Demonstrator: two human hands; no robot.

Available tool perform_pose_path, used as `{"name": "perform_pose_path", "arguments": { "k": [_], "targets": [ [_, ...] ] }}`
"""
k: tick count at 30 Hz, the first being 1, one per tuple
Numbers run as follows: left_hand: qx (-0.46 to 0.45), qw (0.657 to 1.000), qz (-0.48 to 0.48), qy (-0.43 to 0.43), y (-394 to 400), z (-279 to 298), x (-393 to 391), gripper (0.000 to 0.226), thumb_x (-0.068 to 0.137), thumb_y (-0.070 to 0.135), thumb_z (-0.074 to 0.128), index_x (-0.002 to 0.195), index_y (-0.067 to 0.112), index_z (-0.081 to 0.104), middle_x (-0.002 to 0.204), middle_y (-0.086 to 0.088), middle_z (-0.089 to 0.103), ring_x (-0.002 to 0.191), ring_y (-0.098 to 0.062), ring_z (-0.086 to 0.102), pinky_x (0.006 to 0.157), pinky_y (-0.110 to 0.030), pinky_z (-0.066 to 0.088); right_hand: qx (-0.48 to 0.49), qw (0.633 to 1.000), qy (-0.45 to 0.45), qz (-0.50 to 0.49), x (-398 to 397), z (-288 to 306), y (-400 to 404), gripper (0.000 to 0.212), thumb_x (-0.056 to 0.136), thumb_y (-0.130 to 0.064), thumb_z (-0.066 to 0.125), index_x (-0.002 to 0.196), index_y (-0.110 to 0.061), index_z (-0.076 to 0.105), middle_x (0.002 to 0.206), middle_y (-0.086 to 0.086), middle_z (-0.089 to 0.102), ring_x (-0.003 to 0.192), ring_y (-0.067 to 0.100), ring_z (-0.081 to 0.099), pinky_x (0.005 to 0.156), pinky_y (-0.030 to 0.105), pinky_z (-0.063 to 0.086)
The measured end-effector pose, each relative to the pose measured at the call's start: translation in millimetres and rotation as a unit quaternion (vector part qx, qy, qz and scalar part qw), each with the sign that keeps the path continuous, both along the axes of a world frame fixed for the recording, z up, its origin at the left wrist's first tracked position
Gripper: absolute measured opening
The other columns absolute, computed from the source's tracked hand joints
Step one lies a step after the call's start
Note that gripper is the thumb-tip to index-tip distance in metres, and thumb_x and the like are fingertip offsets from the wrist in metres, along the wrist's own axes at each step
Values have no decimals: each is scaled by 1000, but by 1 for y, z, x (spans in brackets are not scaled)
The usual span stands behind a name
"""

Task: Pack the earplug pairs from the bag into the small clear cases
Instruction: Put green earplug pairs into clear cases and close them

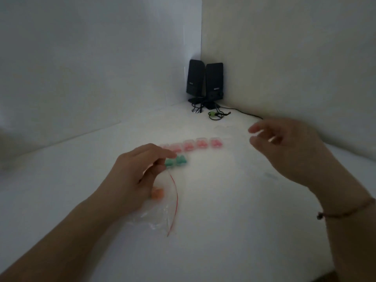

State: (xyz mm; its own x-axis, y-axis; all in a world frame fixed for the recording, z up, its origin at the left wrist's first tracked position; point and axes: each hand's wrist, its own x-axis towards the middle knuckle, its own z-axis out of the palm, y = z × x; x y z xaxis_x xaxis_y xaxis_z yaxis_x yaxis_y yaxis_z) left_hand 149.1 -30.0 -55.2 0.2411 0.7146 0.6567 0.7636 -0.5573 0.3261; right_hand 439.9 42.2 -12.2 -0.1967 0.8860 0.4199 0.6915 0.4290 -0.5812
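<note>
Nearest, the clear bag point(160, 212) with its red zip strip lies on the white tabletop point(234, 220), directly beneath and just right of the left hand point(138, 174). An orange earplug pair point(157, 193) sits inside the bag, just under that hand's palm. The left hand hovers with its fingers curled downward; whether they pinch the bag's edge or anything else cannot be told, since the fingertips are blurred. Just beyond its fingertips, two cases with green earplugs point(175, 161) sit side by side, touching each other. Farther out from the left hand runs a row of cases with pink earplugs point(193, 146), stretching toward the right hand point(284, 147). The right hand is raised above the tabletop, well apart from the cases, fingers loosely spread and holding nothing; a thin cord bracelet point(345, 210) circles its wrist. Beyond both hands, in the corner of the walls, two black speakers point(204, 80) stand together with their cables point(219, 111) trailing on the tabletop.
</note>
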Motion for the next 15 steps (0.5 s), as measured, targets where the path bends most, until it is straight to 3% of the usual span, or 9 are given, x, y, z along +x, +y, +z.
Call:
{"name": "perform_pose_path", "arguments": {
  "k": [2, 4, 6, 10, 15],
  "targets": [
    [-5, 1000, -22, 4, -1, 0, 4, 27, 86, 1, 55, 104, 15, 70, 91, 22, 58, 83, -4, 58, 74, -18, 44, -40, 993, -102, -39, 18, -23, -11, 26, 84, -46, 59, 109, -40, 58, 98, -19, 62, 74, -1, 57, 71, 21, 43],
    [-6, 999, -36, 22, -2, -2, 8, 28, 88, 2, 51, 105, 14, 69, 99, 30, 54, 87, 0, 55, 78, -16, 41, -98, 984, -137, -54, 28, -43, -18, 45, 85, -48, 61, 127, -37, 49, 119, -14, 55, 99, 6, 53, 89, 28, 44],
    [6, 997, -44, 55, -4, -3, 15, 28, 91, 6, 46, 105, 13, 69, 102, 19, 59, 91, -8, 56, 82, -23, 43, -136, 979, -139, -53, 34, -56, -22, 59, 82, -50, 65, 135, -38, 41, 129, -11, 49, 116, 12, 47, 100, 32, 41],
    [32, 994, -29, 104, -6, -5, 29, 31, 91, 10, 42, 102, 12, 70, 90, 4, 67, 86, -9, 54, 81, -31, 40, -105, 983, -143, -53, 35, -68, -22, 65, 80, -50, 69, 136, -37, 40, 113, -15, 49, 107, 7, 42, 92, 25, 37],
    [52, 994, 19, 89, -7, -12, 38, 30, 90, 24, 53, 109, 12, 72, 76, 6, 66, 73, -7, 49, 75, -19, 39, -68, 989, -119, -54, 40, -67, -27, 44, 84, -41, 68, 124, -37, 50, 106, -17, 54, 95, 4, 48, 87, 22, 39]
  ]
}}
